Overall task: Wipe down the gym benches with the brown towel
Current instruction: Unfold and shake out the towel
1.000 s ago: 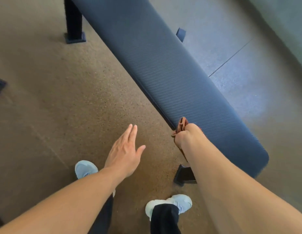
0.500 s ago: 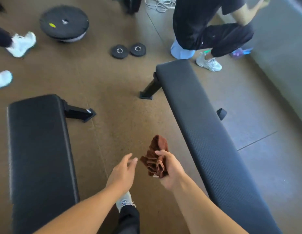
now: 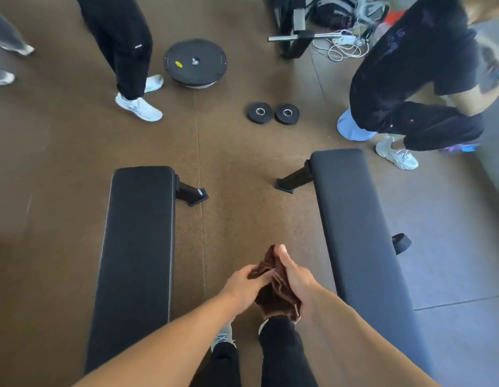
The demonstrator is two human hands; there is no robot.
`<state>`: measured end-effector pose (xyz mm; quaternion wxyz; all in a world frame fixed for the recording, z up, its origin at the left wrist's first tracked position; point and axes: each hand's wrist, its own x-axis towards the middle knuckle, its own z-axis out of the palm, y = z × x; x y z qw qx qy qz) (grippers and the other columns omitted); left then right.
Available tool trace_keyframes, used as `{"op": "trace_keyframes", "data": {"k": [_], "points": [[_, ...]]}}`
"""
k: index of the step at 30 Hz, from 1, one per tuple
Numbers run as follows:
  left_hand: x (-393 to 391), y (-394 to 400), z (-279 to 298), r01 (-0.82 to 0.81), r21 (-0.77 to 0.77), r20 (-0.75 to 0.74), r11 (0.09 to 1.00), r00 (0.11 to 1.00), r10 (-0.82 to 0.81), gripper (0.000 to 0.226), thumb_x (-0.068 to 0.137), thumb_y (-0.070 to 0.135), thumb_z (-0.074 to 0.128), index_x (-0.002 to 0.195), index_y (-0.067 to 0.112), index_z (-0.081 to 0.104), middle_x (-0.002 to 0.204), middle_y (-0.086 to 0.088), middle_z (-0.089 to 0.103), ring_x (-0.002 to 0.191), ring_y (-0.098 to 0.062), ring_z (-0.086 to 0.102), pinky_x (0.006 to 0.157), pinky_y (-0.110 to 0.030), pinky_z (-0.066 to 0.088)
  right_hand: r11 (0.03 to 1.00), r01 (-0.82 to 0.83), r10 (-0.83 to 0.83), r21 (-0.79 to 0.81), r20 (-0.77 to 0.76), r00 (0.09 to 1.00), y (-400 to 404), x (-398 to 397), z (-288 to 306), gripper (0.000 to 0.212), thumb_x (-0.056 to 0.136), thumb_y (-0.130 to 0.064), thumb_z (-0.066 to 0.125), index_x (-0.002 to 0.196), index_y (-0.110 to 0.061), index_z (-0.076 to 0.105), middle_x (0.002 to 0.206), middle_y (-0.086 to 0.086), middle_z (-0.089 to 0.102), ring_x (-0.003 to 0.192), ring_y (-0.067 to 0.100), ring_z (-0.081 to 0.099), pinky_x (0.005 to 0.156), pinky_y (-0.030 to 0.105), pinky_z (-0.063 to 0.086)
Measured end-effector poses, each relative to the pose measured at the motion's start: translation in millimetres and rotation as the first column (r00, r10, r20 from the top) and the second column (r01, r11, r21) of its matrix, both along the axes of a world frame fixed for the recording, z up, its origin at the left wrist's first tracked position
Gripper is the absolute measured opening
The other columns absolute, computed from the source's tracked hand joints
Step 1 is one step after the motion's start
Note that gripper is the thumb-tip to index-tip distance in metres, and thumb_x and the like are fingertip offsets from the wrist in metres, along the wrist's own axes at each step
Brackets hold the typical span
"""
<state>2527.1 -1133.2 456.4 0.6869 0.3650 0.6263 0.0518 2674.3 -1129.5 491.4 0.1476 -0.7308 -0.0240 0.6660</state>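
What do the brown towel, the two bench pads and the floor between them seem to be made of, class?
Crumpled brown towel: soft fabric, apparently terry; it folds and bunches in both hands.
Smooth black left bench pad: probably vinyl or leatherette; slight sheen, stitched edge.
Ribbed dark right bench pad: matte, finely grooved; foam or textured vinyl, unclear.
Speckled brown floor: probably rubber matting; visible seams.

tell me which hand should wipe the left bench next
Left, probably. The left hand already pinches the towel and is on the side of the left bench; the right hand grips it too but would reach across.
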Motion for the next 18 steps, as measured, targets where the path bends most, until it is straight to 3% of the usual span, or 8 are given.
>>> {"op": "trace_keyframes", "data": {"k": [3,5,7,8,11,13,15,18], "points": [[6.7,21.4,-4.5,-0.029,0.024,-0.117,0.999,0.993,0.032,0.018,0.093,0.032,0.068,0.109,0.027,0.073,0.101,0.005,0.077,0.098,-0.018,0.071,0.095,-0.040,0.057,0.978,-0.210,0.210,-0.009,-0.036,0.977,30.8,15.0,10.0,0.070,0.076,-0.072,0.072,0.112,-0.012,0.066,0.099,0.014,0.076,0.091,0.033,0.074,0.083,0.042,0.060],[10.3,44.9,-1.0,-0.084,0.056,-0.175,0.995,0.980,0.093,0.017,0.098,0.018,0.059,0.103,0.028,0.073,0.099,0.003,0.076,0.097,-0.020,0.070,0.093,-0.039,0.056,0.943,-0.328,0.332,0.054,-0.088,0.939,56.8,28.4,24.0,0.059,0.078,-0.059,0.079,0.112,-0.012,0.067,0.096,0.011,0.078,0.086,0.028,0.076,0.078,0.035,0.061],[15.1,69.9,6.0,-0.222,0.042,-0.205,0.974,0.952,0.226,0.021,0.098,0.016,0.054,0.099,0.029,0.071,0.100,0.000,0.076,0.097,-0.024,0.070,0.093,-0.042,0.057,0.892,-0.424,0.442,0.156,-0.109,0.890,86.2,41.2,30.0,0.047,0.084,-0.046,0.081,0.115,-0.012,0.068,0.092,0.007,0.079,0.079,0.022,0.076,0.068,0.030,0.059],[17.3,83.3,7.4,-0.301,0.034,-0.217,0.953,0.929,0.301,0.021,0.098,0.016,0.053,0.099,0.029,0.070,0.103,-0.003,0.075,0.097,-0.025,0.070,0.094,-0.045,0.057,0.859,-0.469,0.495,0.207,-0.092,0.864,101.9,44.6,30.0,0.048,0.084,-0.043,0.083,0.118,-0.013,0.067,0.094,0.006,0.079,0.080,0.021,0.077,0.070,0.030,0.060],[30.3,120.6,29.0,-0.507,0.050,-0.282,0.861,0.820,0.499,0.019,0.102,0.017,0.049,0.118,0.021,0.058,0.119,-0.008,0.065,0.101,-0.024,0.064,0.092,-0.043,0.057,0.708,-0.649,0.641,0.277,0.132,0.756,145.3,46.9,26.0,0.065,0.081,-0.050,0.084,0.131,-0.019,0.056,0.110,0.000,0.074,0.095,0.020,0.073,0.081,0.031,0.059],[37.7,146.5,41.6,-0.686,-0.074,-0.167,0.724,0.725,0.669,0.023,0.107,0.027,0.048,0.124,0.015,0.056,0.120,-0.012,0.066,0.107,-0.029,0.065,0.095,-0.048,0.056,0.576,-0.769,0.710,0.276,0.297,0.638,175.3,44.9,26.9,0.071,0.085,-0.056,0.078,0.140,-0.024,0.046,0.122,-0.004,0.067,0.105,0.019,0.068,0.083,0.029,0.056],[42.0,174.2,50.6,-0.714,-0.231,-0.009,0.661,0.681,0.732,0.037,0.104,0.045,0.053,0.116,0.012,0.064,0.110,-0.012,0.073,0.102,-0.030,0.071,0.088,-0.046,0.059,0.462,-0.833,0.750,0.304,0.367,0.549,206.7,39.8,26.9,0.073,0.091,-0.051,0.073,0.150,-0.024,0.040,0.132,-0.003,0.064,0.114,0.021,0.065,0.095,0.035,0.055],[36.4,216.8,53.6,-0.751,-0.132,0.045,0.646,0.647,0.761,0.027,0.104,0.033,0.058,0.112,0.010,0.067,0.105,-0.012,0.076,0.096,-0.026,0.073,0.073,-0.034,0.057,0.386,-0.848,0.798,0.364,0.330,0.505,253.0,22.3,25.4,0.060,0.102,-0.039,0.060,0.157,-0.031,0.037,0.133,-0.003,0.066,0.115,0.020,0.066,0.104,0.041,0.053]]}}
